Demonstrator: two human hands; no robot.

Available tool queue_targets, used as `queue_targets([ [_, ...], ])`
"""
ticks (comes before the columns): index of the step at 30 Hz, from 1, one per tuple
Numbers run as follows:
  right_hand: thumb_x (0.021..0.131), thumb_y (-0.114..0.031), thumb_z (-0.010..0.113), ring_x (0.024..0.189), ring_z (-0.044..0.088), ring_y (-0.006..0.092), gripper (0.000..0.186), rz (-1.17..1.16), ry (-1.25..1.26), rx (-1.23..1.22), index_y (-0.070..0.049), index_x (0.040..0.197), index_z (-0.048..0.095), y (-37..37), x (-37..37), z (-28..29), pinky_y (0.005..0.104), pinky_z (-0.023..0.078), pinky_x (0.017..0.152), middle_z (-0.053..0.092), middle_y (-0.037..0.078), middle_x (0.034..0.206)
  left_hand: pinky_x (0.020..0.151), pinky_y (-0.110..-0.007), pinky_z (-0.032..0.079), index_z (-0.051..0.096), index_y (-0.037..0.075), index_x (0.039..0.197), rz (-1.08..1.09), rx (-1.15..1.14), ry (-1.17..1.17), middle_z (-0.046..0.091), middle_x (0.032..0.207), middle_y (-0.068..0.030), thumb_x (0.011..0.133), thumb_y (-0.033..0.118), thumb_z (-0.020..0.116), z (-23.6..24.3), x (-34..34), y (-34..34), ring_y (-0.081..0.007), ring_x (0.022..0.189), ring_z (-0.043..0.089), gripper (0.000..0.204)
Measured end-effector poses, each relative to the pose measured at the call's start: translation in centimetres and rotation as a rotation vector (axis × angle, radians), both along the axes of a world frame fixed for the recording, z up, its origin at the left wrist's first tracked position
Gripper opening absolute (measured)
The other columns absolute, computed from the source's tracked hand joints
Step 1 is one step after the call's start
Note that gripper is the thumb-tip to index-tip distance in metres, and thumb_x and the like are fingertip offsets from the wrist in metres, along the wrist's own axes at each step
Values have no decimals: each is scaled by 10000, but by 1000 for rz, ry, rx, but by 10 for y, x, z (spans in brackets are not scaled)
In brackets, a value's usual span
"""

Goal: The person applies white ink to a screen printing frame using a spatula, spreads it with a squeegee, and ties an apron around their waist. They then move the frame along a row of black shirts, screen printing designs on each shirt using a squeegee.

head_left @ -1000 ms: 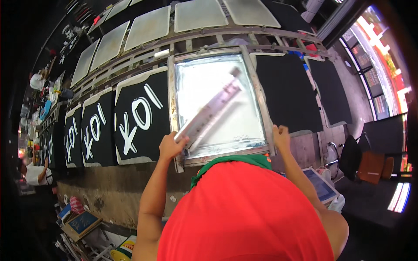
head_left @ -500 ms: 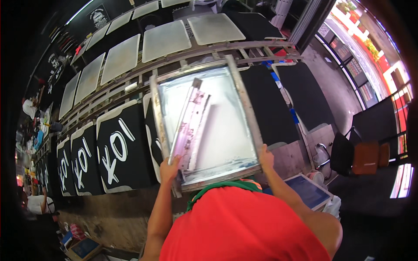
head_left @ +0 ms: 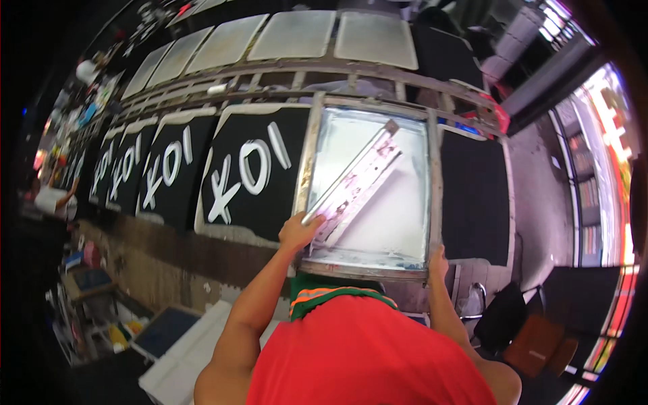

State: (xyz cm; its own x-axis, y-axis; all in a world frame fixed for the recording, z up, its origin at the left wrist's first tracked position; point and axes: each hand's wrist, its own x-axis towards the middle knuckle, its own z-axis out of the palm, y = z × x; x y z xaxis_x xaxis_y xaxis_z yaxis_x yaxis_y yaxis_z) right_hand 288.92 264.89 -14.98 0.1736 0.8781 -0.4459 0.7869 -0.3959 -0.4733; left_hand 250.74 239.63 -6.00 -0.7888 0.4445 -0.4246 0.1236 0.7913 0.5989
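Observation:
A wooden screen-printing frame [head_left: 436,182] with a pale mesh lies over one of the dark cloth-covered boards in front of me. My left hand [head_left: 299,233] is closed on its near left side, and the thumb reaches over the lower end of a squeegee. That long, ink-smeared squeegee [head_left: 359,182] rests slantwise inside the frame, its far end toward the upper right. My right hand [head_left: 438,266] grips the frame's near right corner, its fingers partly hidden behind the wood. White ink smears line the mesh edges.
Black fabric pieces with white lettering [head_left: 246,172] lie on boards to the left. A plain black piece [head_left: 476,196] is on the right. Pale bare boards [head_left: 293,37] stand beyond a wooden rail [head_left: 270,74]. A brown-and-black chair [head_left: 536,344] stands at lower right; a person works far left.
The frame has shifted rightward along the row with both hands on it and the squeegee inside. Another white-lettered black piece now shows fully to its left. The view has turned too.

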Motion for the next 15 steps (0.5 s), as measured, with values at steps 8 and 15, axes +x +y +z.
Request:
queue_targets([
  [8,1005,-687,407,956,637,378,849,24,232,36,115,1086,674,9,7,-7,475,482,877,687,270,1021,897,-449,540,765,140,1136,-56,-26,44,762,1064,-170,780,767,673,15,3,23,-356,1040,723,727],
  [15,1054,-519,440,936,622,443,630,278,88,323,71,1012,657,7,4,3,523,458,826,674,276,1002,886,-456,534,769,158,1118,-27,-21,67,773,978,-127,790,743,679,-5,-1,24,-326,981,740,677],
])
